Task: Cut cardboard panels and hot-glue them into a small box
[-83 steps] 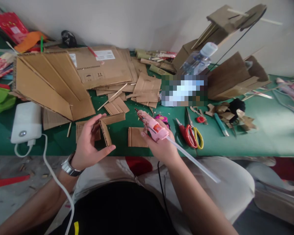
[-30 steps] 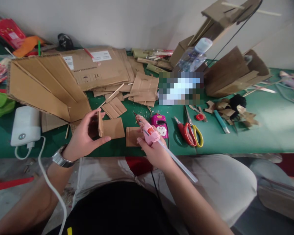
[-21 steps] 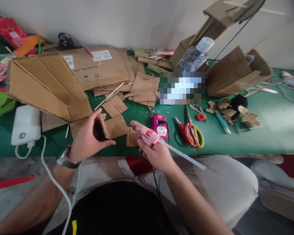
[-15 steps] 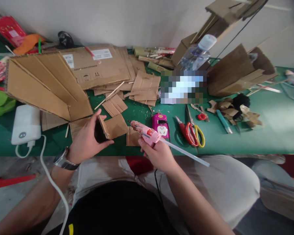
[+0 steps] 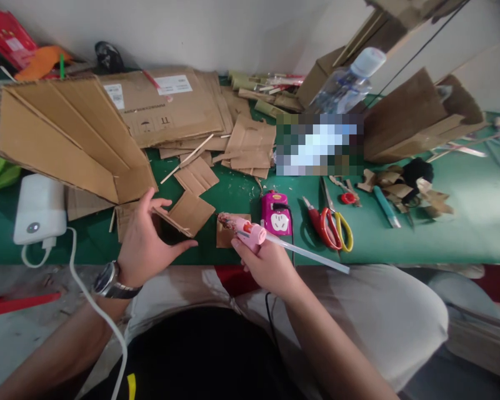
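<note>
My right hand (image 5: 270, 265) is wrapped around a pink hot glue gun (image 5: 248, 232), its nozzle pointing left and a clear glue stick (image 5: 308, 254) sticking out of the back. Under the nozzle lies a small square of cardboard (image 5: 225, 239). My left hand (image 5: 148, 239), with a watch on the wrist, has thumb and fingers spread wide around a small folded cardboard piece (image 5: 194, 214). The fingertips are close to its raised left edge; whether they touch it I cannot tell. The thumb is apart from it.
A large angled cardboard structure (image 5: 79, 139) and a white power bank (image 5: 40, 208) with a cable are at left. To the right lie a magenta power socket (image 5: 276, 214), scissors (image 5: 331, 222) and a teal cutter (image 5: 386, 206). Cardboard sheets (image 5: 170, 111) lie behind.
The folded cardboard piece has tipped lower, and my left hand is spread wider around it. The glue gun has shifted slightly left and down in my right hand.
</note>
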Available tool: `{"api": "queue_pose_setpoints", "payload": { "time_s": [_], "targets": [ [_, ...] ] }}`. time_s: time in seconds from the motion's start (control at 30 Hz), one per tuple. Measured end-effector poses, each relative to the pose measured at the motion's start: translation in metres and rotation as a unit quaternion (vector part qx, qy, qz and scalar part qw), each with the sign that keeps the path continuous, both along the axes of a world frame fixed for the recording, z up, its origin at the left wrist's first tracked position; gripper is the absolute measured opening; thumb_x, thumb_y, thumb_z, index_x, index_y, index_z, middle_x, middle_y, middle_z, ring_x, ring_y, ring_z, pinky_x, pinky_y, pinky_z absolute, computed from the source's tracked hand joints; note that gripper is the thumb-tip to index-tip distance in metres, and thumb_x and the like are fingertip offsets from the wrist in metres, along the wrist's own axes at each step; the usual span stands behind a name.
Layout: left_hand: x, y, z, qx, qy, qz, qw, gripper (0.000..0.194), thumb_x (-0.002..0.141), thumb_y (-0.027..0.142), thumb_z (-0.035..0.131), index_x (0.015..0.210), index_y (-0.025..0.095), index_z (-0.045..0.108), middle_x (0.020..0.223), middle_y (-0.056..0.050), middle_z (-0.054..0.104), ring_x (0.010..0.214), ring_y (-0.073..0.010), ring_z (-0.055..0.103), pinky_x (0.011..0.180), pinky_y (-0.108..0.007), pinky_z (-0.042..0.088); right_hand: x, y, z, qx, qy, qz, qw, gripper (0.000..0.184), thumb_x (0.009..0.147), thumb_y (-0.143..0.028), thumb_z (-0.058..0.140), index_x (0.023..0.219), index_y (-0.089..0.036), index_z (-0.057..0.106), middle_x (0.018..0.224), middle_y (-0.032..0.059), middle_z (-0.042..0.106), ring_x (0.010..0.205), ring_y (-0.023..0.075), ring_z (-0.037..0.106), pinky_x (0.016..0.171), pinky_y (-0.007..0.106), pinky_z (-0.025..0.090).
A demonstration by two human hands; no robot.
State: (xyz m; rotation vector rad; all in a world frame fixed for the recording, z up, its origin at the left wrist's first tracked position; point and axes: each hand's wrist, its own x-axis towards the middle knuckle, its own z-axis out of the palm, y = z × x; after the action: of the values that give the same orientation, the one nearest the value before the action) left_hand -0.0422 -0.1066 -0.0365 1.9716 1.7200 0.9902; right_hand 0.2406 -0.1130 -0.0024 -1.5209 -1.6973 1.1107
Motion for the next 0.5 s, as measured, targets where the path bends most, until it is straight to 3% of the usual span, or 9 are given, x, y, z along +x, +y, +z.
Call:
{"api": "queue_pose_setpoints", "payload": {
  "time_s": [0.07, 0.17, 0.27, 0.4, 0.5],
  "targets": [
    [0.001, -0.005, 0.0, -0.001, 0.005, -0.005, 1.0, 0.121, 0.067, 0.055, 0.103, 0.163, 0.025, 0.034, 0.142, -0.015, 0.067, 0.118, -0.0379, 0.072, 0.101, -0.057, 0.061, 0.001, 0.003, 0.0, -0.005, -0.003, 0.007, 1.0, 0.024, 0.103, -0.046, 0.069, 0.111, -0.027, 0.081, 0.08, 0.0069, 0.078, 0.081, 0.0299, 0.078, 0.063, 0.039, 0.062],
    [-0.001, -0.007, 0.004, 0.009, 0.01, -0.027, 1.0, 0.072, 0.081, 0.046, 0.094, 0.139, 0.026, 0.055, 0.136, -0.013, 0.069, 0.12, -0.037, 0.071, 0.09, -0.049, 0.063, 0.004, 0.008, 0.004, -0.012, 0.003, 0.008, 1.0, 0.026, 0.104, -0.048, 0.068, 0.112, -0.027, 0.081, 0.078, 0.0066, 0.077, 0.081, 0.0293, 0.078, 0.062, 0.039, 0.061],
    [-0.005, -0.006, 0.009, 0.036, 0.007, -0.078, 0.996, 0.032, 0.092, 0.029, 0.08, 0.117, 0.027, 0.06, 0.121, -0.008, 0.074, 0.116, -0.0334, 0.073, 0.093, -0.05, 0.061, 0.005, 0.011, 0.008, -0.028, 0.012, 0.013, 0.999, 0.029, 0.106, -0.049, 0.065, 0.116, -0.027, 0.081, 0.075, 0.0052, 0.076, 0.077, 0.0275, 0.077, 0.062, 0.037, 0.06],
    [-0.01, -0.005, 0.013, 0.05, 0.009, -0.15, 0.987, 0.022, 0.091, 0.019, 0.073, 0.107, 0.028, 0.06, 0.1, -0.003, 0.076, 0.101, -0.0305, 0.075, 0.097, -0.053, 0.058, 0.005, 0.014, 0.013, -0.051, 0.015, 0.022, 0.998, 0.029, 0.108, -0.049, 0.064, 0.116, -0.027, 0.081, 0.072, 0.003, 0.073, 0.072, 0.0246, 0.074, 0.061, 0.036, 0.059],
    [-0.011, -0.002, 0.014, 0.031, 0.004, -0.179, 0.983, 0.026, 0.088, 0.022, 0.076, 0.109, 0.03, 0.064, 0.105, -0.003, 0.079, 0.101, -0.0317, 0.076, 0.097, -0.055, 0.058, 0.003, 0.016, 0.014, -0.051, 0.01, 0.027, 0.998, 0.028, 0.107, -0.048, 0.065, 0.116, -0.028, 0.082, 0.072, 0.0027, 0.072, 0.072, 0.0246, 0.074, 0.061, 0.036, 0.06]
  ]
}}
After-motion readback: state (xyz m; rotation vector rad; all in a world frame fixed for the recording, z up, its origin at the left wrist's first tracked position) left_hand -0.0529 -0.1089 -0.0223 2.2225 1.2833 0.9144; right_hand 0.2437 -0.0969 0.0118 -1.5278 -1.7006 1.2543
